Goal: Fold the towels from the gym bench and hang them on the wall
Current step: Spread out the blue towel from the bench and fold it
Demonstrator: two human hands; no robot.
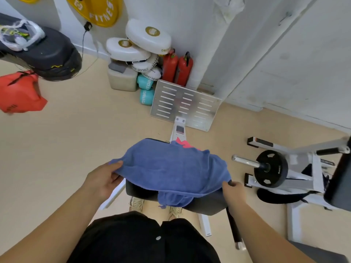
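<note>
From the head camera we look down on the bench (206,205), where the blue towel (171,168) lies crumpled across the black pad, one end sagging over the near edge. Our left hand (103,179) grips the towel's left edge, thumb on top and fingers beneath. Our right hand (232,190) pinches the right edge, its fingers partly hidden under the cloth. A pink towel (183,144) peeks out from beneath at the far side.

We judge this the start of the first fold: the cloth is held but not yet spread. Next we should lift it clear, pull the edge taut between both hands and bring the corners together evenly, leaving the pink one undisturbed. Hanging on the wall (284,63) comes later.
</note>
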